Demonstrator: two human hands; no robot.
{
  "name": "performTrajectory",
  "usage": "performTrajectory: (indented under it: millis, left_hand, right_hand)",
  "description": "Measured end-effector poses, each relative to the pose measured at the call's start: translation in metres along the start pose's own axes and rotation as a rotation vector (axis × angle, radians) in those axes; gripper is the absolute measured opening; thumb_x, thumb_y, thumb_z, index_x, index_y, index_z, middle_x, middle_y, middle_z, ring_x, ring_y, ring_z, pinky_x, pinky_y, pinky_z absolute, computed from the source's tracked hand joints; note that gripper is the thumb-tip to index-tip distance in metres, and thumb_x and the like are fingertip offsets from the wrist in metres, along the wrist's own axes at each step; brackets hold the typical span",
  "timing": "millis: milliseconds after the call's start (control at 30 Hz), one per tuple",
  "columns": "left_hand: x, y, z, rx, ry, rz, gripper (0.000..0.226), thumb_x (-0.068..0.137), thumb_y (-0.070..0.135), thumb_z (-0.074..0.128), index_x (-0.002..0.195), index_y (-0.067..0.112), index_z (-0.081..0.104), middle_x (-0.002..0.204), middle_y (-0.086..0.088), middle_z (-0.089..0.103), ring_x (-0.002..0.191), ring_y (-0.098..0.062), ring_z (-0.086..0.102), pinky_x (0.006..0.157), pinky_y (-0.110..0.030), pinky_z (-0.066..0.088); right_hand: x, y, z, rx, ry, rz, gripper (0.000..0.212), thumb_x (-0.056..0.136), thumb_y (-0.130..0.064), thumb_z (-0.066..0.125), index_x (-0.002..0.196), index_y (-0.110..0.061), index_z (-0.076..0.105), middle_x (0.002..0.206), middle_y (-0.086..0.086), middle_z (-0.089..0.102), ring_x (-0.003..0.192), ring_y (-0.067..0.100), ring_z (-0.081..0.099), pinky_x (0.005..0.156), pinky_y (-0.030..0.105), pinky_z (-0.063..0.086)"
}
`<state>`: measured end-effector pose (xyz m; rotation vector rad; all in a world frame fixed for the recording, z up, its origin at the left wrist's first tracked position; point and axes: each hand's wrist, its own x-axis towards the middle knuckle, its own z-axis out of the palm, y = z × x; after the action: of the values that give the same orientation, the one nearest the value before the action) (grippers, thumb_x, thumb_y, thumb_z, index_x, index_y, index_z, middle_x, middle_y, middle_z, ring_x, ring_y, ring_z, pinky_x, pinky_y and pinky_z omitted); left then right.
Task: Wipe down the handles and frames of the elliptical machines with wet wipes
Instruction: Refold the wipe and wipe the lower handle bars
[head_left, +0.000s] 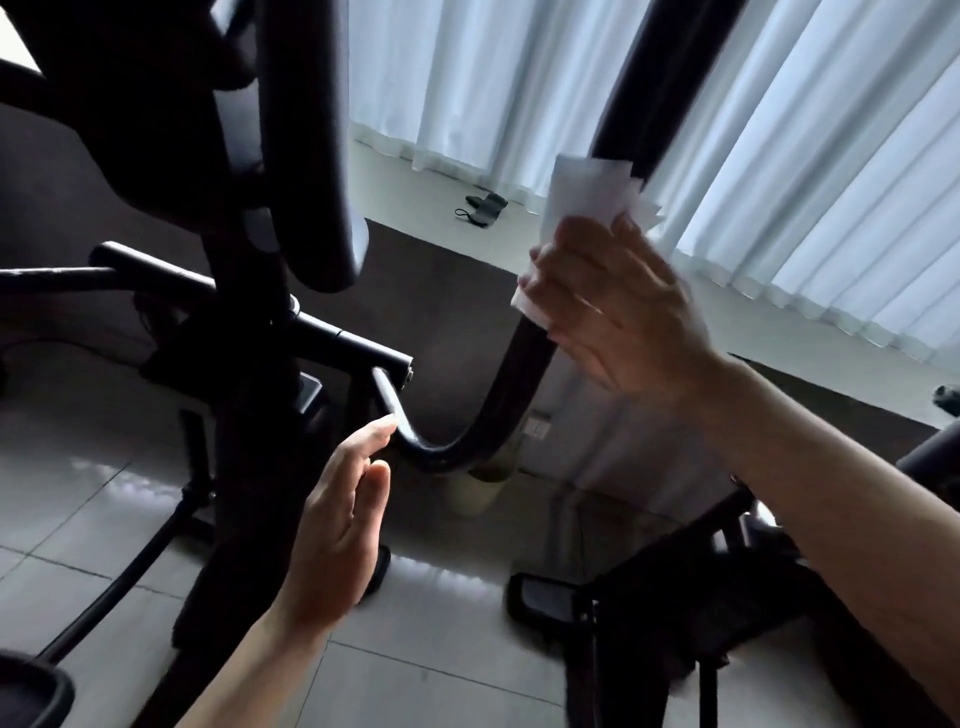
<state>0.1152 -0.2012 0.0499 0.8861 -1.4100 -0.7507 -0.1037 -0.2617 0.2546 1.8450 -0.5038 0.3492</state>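
right hand (618, 306): wraps a white wet wipe (582, 192) round the black handle bar (524, 374), fingers curled onto the far side of the bar, back of hand toward camera. Hand edge is motion-blurred.
wet wipe: sits between palm and bar. Crumpled upper part sticks out above the fingers, a small corner shows at the left below the fingertips. Rest is hidden under the hand.
handle bar: thick black tube, runs from top centre-right down through the grip, then bends left in a U near the floor and rises to a pivot bracket (400, 364) on the machine. Grip sits on the straight part, above the bend.
left hand (337, 525): held flat, fingers straight and together, holding nothing. Fingertips reach the thin end of the U-bend, just beside the bar; cannot tell if they touch.
elliptical frame (244, 322): dark central column left of the bar, mostly silhouette, detail lost in shadow.
pedal (545, 597): black, low, near right, under the right forearm.
floor (441, 675): pale glossy tiles.
curtains (831, 182): white pleated, far side, backlit.
small dark object (483, 205): on the far ledge under the curtains, too small to identify.
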Motion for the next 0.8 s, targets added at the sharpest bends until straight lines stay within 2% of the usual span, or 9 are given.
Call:
performTrajectory:
  millis: [100,200,267,333,400,533,700,800]
  left_hand:
    - [-0.005,-0.004,-0.010,0.008,0.014,-0.037,0.054,0.098,0.061,0.032,0.134,0.024,0.050,0.137,0.014,0.054,0.129,0.000,0.048,0.104,-0.009,0.034]
    - [-0.006,-0.006,-0.027,0.030,0.054,-0.049,0.045,0.099,0.054,0.032,0.132,0.029,0.049,0.136,0.019,0.055,0.129,0.001,0.048,0.105,-0.009,0.034]
    - [-0.007,-0.006,-0.038,0.056,0.043,-0.052,0.042,0.099,0.046,0.032,0.133,0.026,0.048,0.136,0.018,0.053,0.129,0.002,0.047,0.105,-0.009,0.034]
    - [-0.008,-0.006,-0.046,0.058,0.036,-0.049,0.043,0.099,0.043,0.033,0.133,0.023,0.048,0.136,0.016,0.051,0.129,0.003,0.046,0.104,-0.009,0.034]
    - [-0.009,-0.009,-0.049,0.081,0.005,-0.038,0.042,0.099,0.042,0.034,0.133,0.022,0.049,0.136,0.014,0.052,0.129,0.003,0.046,0.105,-0.011,0.034]
    - [-0.008,-0.033,-0.055,0.190,-0.045,-0.033,0.050,0.098,0.042,0.035,0.134,0.013,0.054,0.138,0.002,0.053,0.128,0.002,0.044,0.108,-0.010,0.029]
    - [-0.005,-0.058,-0.068,0.287,-0.060,-0.057,0.056,0.098,0.044,0.033,0.132,0.005,0.056,0.138,-0.009,0.055,0.129,-0.007,0.043,0.109,-0.009,0.023]
    - [0.005,-0.068,-0.088,0.347,-0.052,-0.060,0.056,0.098,0.043,0.033,0.134,0.006,0.055,0.140,-0.010,0.053,0.133,-0.019,0.044,0.112,-0.020,0.026]
  right_hand:
    - [-0.028,-0.051,0.014,0.017,-0.046,-0.045,0.025,0.101,-0.025,0.048,0.122,-0.015,0.059,0.122,0.002,0.068,0.129,0.021,0.046,0.120,0.034,0.020]
    - [-0.057,-0.098,0.025,-0.111,-0.193,-0.130,0.038,0.101,-0.030,0.041,0.132,-0.013,0.054,0.137,0.004,0.053,0.138,0.024,0.032,0.124,0.040,0.008]
    - [-0.069,-0.132,0.024,-0.142,-0.342,-0.180,0.045,0.105,-0.032,0.030,0.134,-0.009,0.054,0.139,0.006,0.053,0.137,0.026,0.038,0.124,0.044,0.006]
    - [-0.066,-0.159,0.014,-0.109,-0.534,-0.185,0.051,0.105,-0.018,0.017,0.132,-0.006,0.059,0.135,0.009,0.060,0.131,0.024,0.049,0.122,0.046,0.013]
    - [-0.053,-0.172,0.003,-0.063,-0.627,-0.153,0.060,0.099,-0.003,0.010,0.127,-0.005,0.064,0.129,0.011,0.064,0.123,0.025,0.058,0.115,0.043,0.026]
    - [-0.031,-0.154,-0.014,-0.054,-0.611,-0.068,0.051,0.089,-0.009,0.029,0.122,-0.005,0.067,0.123,0.011,0.068,0.119,0.026,0.062,0.113,0.040,0.028]
    - [-0.024,-0.150,-0.010,-0.205,-0.666,-0.141,0.054,0.088,-0.011,0.027,0.126,-0.010,0.066,0.118,0.007,0.070,0.113,0.025,0.063,0.110,0.040,0.027]
    - [-0.017,-0.184,0.012,-0.278,-0.721,-0.164,0.059,0.087,-0.010,0.023,0.126,-0.015,0.066,0.114,0.011,0.071,0.105,0.025,0.066,0.101,0.039,0.038]
